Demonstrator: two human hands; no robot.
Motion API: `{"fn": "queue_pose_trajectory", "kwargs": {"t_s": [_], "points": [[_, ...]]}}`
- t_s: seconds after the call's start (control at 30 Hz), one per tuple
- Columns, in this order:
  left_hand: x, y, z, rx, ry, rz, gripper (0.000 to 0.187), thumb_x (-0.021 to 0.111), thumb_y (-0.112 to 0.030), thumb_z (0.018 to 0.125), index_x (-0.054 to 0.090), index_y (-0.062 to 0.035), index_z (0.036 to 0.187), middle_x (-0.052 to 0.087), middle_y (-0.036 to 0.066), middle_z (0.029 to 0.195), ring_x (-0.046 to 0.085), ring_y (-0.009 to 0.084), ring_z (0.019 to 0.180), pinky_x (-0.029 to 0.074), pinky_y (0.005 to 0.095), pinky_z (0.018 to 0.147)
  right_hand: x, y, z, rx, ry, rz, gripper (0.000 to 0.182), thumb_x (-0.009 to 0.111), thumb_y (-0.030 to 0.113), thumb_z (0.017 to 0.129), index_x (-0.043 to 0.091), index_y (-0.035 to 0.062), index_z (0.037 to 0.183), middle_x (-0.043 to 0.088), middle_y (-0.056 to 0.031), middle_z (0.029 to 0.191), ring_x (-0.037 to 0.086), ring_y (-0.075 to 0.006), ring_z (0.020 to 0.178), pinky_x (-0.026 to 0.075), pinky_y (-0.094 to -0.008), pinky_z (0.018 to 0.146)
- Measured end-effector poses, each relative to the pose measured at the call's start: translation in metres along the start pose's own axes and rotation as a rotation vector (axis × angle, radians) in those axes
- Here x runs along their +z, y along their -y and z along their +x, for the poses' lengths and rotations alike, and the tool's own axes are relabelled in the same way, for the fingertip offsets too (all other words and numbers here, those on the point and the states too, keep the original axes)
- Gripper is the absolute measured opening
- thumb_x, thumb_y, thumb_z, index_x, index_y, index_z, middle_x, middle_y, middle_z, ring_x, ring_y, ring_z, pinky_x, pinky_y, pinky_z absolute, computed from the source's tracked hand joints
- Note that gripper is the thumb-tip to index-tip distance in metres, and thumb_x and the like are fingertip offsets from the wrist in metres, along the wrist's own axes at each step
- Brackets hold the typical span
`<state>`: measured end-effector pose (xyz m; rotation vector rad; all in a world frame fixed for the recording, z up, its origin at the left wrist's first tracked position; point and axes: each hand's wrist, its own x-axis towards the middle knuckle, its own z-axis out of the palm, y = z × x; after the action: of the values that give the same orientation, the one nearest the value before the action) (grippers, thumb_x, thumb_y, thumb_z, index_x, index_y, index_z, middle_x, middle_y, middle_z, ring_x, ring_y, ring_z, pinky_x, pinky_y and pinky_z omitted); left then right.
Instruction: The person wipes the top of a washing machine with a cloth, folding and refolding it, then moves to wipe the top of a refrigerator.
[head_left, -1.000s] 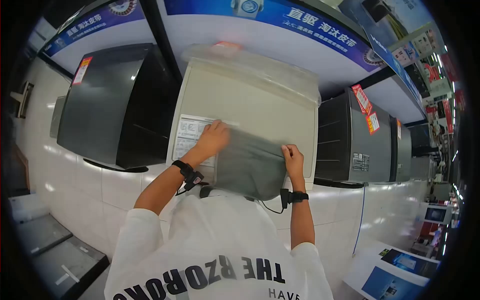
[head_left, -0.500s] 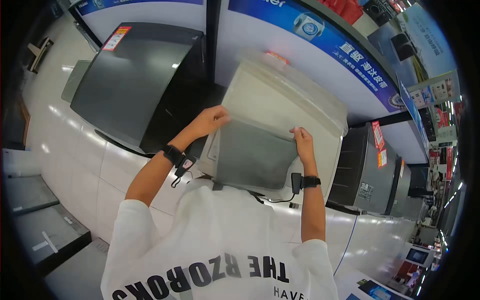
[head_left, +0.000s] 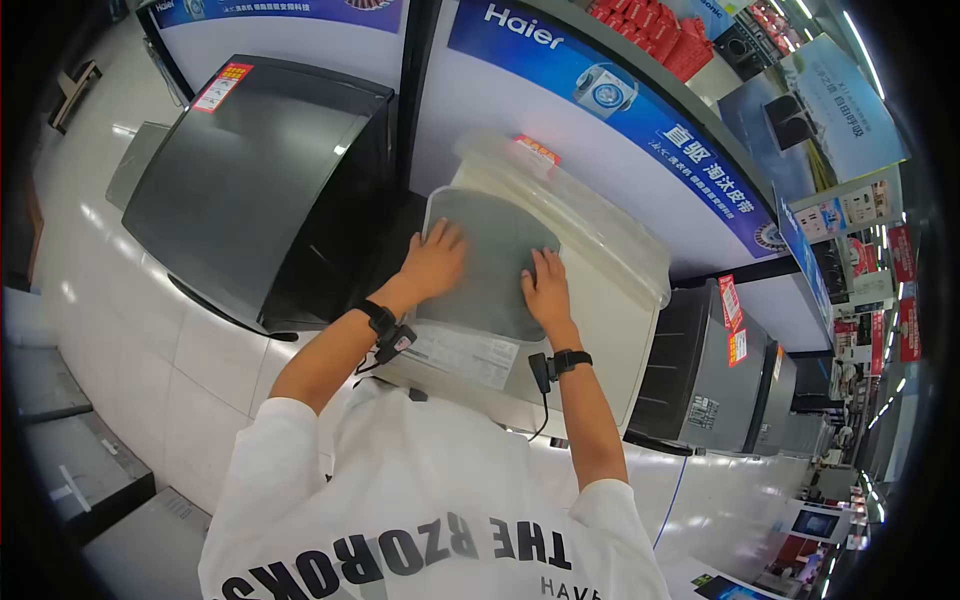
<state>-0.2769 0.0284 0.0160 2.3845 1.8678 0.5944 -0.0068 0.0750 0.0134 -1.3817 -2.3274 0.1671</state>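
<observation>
A grey cloth (head_left: 495, 250) with a pale edge lies spread on the white top of a washing machine (head_left: 600, 290). My left hand (head_left: 435, 262) rests flat on its left part, fingers spread and a little blurred. Near the cloth's right edge, my right hand (head_left: 546, 290) is laid flat with the fingers stretched out. Both palms face down. A printed white label sheet (head_left: 470, 355) shows on the machine just below the cloth. Clear plastic (head_left: 600, 235) covers the back of the machine's top.
A dark grey washing machine (head_left: 250, 180) stands to the left, with a red price tag (head_left: 222, 88) on it. More dark machines (head_left: 700, 370) are on the right. A blue Haier banner (head_left: 600, 90) runs along the partition behind. Grey boxes (head_left: 85, 460) sit at lower left.
The cloth, raised by its corners in both hands before, now lies further back and flat on the machine. My fingers have let go of the corners and spread over it.
</observation>
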Motion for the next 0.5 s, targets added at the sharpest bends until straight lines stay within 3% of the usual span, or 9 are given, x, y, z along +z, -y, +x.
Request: {"fn": "queue_pose_trajectory", "kwargs": {"t_s": [0.17,0.27,0.37,0.5], "points": [[0.002,-0.010,-0.025,0.004,0.086,0.019,0.044,0.055,-0.027,0.092,0.058,-0.0131,0.133,0.042,0.013,0.156,0.031,0.0346,0.150,0.037,0.0685,0.105,0.000,0.017,-0.030,0.115,0.084,-0.156,0.047,0.058,0.030,0.095,0.056,0.0050,0.136,0.050,-0.0219,0.146,0.045,-0.0414,0.136,0.041,-0.0541,0.107],[-0.008,-0.027,-0.035,0.058,0.132,0.037,0.040,0.057,-0.026,0.090,0.061,-0.0132,0.128,0.048,0.011,0.150,0.039,0.0319,0.144,0.036,0.0687,0.106,-0.024,0.027,-0.055,0.181,0.106,-0.170,0.045,0.060,0.028,0.095,0.057,0.0059,0.133,0.055,-0.0196,0.138,0.051,-0.0397,0.128,0.044,-0.0542,0.101],[-0.014,-0.040,-0.023,0.099,0.363,-0.144,0.035,0.059,-0.022,0.089,0.064,-0.0127,0.122,0.053,0.007,0.141,0.050,0.0294,0.130,0.042,0.0626,0.102,-0.047,0.016,-0.074,0.273,0.183,-0.185,0.041,0.061,0.027,0.094,0.058,0.0056,0.129,0.063,-0.0183,0.124,0.060,-0.0376,0.115,0.051,-0.0520,0.089],[0.001,-0.043,-0.005,0.123,0.108,-0.161,0.031,0.065,-0.021,0.088,0.065,-0.0119,0.118,0.058,0.005,0.126,0.057,0.0275,0.113,0.048,0.0520,0.090,-0.061,-0.015,-0.102,0.363,0.119,-0.145,0.036,0.062,0.028,0.095,0.059,0.0049,0.124,0.070,-0.0179,0.104,0.069,-0.0359,0.095,0.056,-0.0473,0.075]]}}
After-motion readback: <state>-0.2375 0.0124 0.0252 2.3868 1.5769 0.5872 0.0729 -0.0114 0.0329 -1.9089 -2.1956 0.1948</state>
